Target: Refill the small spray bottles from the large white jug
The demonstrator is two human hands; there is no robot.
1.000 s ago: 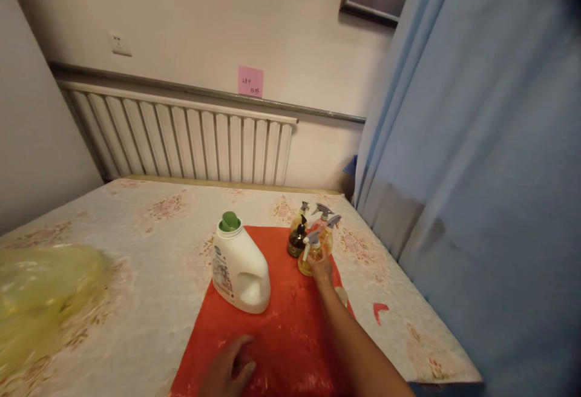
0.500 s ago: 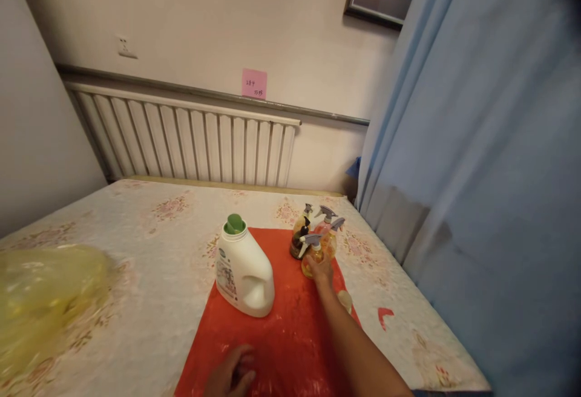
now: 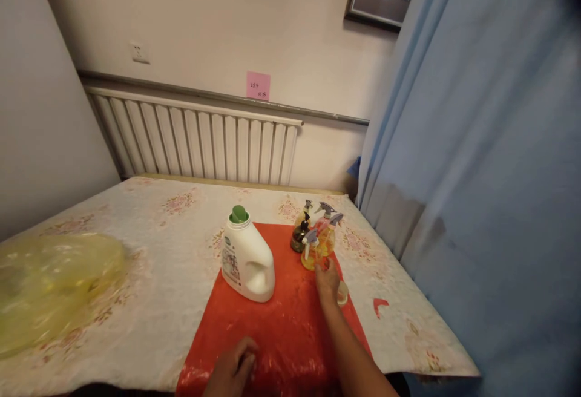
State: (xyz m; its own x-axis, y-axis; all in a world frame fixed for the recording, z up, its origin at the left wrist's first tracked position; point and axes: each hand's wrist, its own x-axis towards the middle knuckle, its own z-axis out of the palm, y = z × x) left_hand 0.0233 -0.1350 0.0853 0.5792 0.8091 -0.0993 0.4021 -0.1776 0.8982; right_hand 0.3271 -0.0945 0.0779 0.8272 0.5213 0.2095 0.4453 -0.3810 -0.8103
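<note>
My right hand [image 3: 327,280] is just in front of a spray bottle of yellow liquid [image 3: 310,258] with a grey-and-white trigger head. Its thumb and fingers are bent but apart, with nothing visible between them. Close behind stand a dark pump bottle [image 3: 298,239], a pink spray bottle [image 3: 322,224], an orange-yellow spray bottle [image 3: 327,242] and a pale yellow bottle [image 3: 300,218]. Low in the view, my left hand [image 3: 233,368] hovers over or rests on the red sheet [image 3: 290,324], loosely curled and holding nothing I can see. A white jug [image 3: 249,261] stands upright beyond it.
A green cap or scoop [image 3: 238,213] sits in the jug's mouth. Beside my right wrist is a small pale round item [image 3: 342,292]. A yellow plastic bag [image 3: 59,282] lies left on the flowered cover [image 3: 163,252]. The blue curtain [image 3: 445,161] hangs at the right.
My right hand has let go of the yellow spray bottle and drawn back slightly toward me. The bottle stands with its trigger head turned. My left hand has barely moved; the view has shifted slightly.
</note>
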